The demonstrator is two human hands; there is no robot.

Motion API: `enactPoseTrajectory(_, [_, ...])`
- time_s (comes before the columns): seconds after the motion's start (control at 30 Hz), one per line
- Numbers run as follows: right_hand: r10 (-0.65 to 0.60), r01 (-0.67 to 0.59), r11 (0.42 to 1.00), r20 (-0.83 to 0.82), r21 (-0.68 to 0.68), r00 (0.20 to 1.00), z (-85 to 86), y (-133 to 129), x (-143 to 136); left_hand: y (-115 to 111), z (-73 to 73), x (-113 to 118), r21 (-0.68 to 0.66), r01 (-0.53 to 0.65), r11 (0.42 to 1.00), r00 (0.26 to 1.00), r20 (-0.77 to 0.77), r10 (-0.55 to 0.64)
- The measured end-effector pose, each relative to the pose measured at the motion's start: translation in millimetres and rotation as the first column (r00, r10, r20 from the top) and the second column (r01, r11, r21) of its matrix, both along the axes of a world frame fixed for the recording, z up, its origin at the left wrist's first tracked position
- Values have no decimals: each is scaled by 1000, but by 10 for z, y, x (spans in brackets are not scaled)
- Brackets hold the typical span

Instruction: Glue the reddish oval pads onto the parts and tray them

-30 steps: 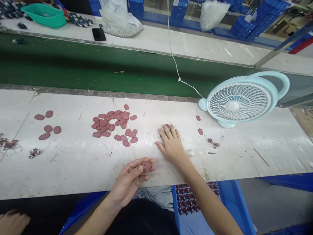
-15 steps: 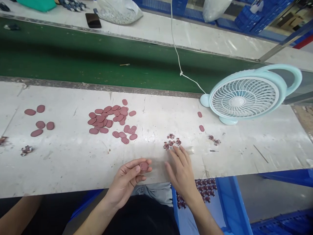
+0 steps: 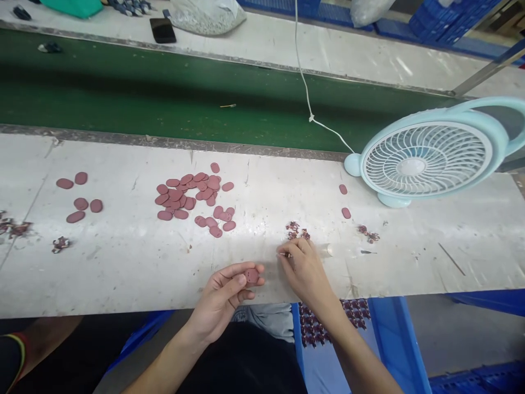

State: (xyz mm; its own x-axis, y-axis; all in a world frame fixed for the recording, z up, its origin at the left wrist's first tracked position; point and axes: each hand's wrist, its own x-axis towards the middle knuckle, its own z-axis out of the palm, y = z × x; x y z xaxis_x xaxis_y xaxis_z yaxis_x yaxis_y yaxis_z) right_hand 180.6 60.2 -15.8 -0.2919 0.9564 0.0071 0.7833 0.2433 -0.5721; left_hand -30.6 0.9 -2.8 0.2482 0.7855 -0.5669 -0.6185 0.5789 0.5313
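Note:
My left hand (image 3: 223, 298) pinches a reddish-brown oval disc (image 3: 251, 276) with small holes between thumb and fingers, just above the table's front part. To its right, my right hand (image 3: 305, 271) has thumb and index finger pressed together low over the table. A tiny bit shows at those fingertips, too small to name. Right beyond the fingers lies a small cluster of dark brown and white figure-like pieces (image 3: 292, 227), partly hidden by the hand. Farther left is a heap of the same oval discs (image 3: 176, 196), with a smaller group of discs (image 3: 215, 221) beside it.
A light blue fan (image 3: 426, 158) stands at the right, its white cord (image 3: 305, 82) crossing the green strip (image 3: 143, 104). Below the table edge, a blue tray (image 3: 396, 339) holds rows of brown pieces. Loose discs (image 3: 81, 204) lie left. Another person's arm (image 3: 49, 339) shows lower left.
My right hand's spread fingers have closed into a pinch and drawn back slightly from the small pieces. My left hand still holds the disc. The whole view has shifted a little.

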Motion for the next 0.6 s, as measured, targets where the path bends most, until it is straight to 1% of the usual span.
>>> enactPoseTrajectory(0.07, [9, -13, 998, -65, -57, 998, 69, -85, 11, -7, -7, 9, -3, 3, 1000, 1000, 7, -3])
enactPoseTrajectory(0.1, [-16, 2, 995, -138, -101, 990, 117, -133, 15, -10, -9, 15, -5, 5, 1000, 1000, 10, -5])
enactPoseTrajectory(0.13, [-67, 26, 986, -242, -167, 968, 170, -184, 19, -14, -9, 21, -7, 6, 1000, 1000, 12, -6])
enactPoseTrajectory(0.17, [-141, 46, 965, -366, -257, 920, 227, -238, 23, -19, -9, 27, -6, 5, 1000, 1000, 14, -5])
enactPoseTrajectory(0.2, [-233, 48, 932, -492, -360, 839, 282, -294, 24, -23, -8, 35, -2, 2, 1000, 1000, 14, -2])
enactPoseTrajectory(0.23, [-326, 19, 887, -597, -460, 733, 333, -348, 23, -28, -7, 43, 6, -3, 1000, 1000, 13, 3])
enactPoseTrajectory(0.27, [-399, -39, 843, -671, -537, 626, 376, -399, 19, -34, -5, 52, 15, -9, 1000, 1000, 9, 8])
enactPoseTrajectory(0.3, [-441, -110, 807, -715, -581, 543, 409, -443, 11, -39, -2, 61, 25, -14, 1000, 1000, 4, 14])
enactPoseTrajectory(0.33, [-464, -174, 782, -746, -598, 479, 433, -479, 0, -45, 2, 70, 35, -20, 999, 1000, -3, 20])
enactPoseTrajectory(0.37, [-473, -222, 770, -769, -598, 430, 448, -505, -13, -49, 8, 79, 45, -24, 999, 1000, -14, 25])
enactPoseTrajectory(0.4, [-470, -245, 773, -787, -586, 399, 456, -523, -26, -52, 16, 86, 54, -25, 998, 999, -25, 26])
enactPoseTrajectory(0.43, [-459, -242, 788, -802, -567, 384, 459, -531, -39, -54, 24, 93, 64, -23, 998, 999, -35, 25])
enactPoseTrajectory(0.47, [-444, -214, 810, -810, -546, 384, 459, -534, -49, -54, 33, 99, 75, -18, 997, 999, -44, 21])
enactPoseTrajectory(0.53, [-415, -119, 855, -803, -505, 427, 460, -527, -61, -53, 47, 108, 97, -7, 995, 998, -58, 13])
enactPoseTrajectory(0.6, [-386, -48, 884, -784, -465, 486, 466, -519, -66, -57, 53, 118, 120, 3, 993, 998, -67, 5])
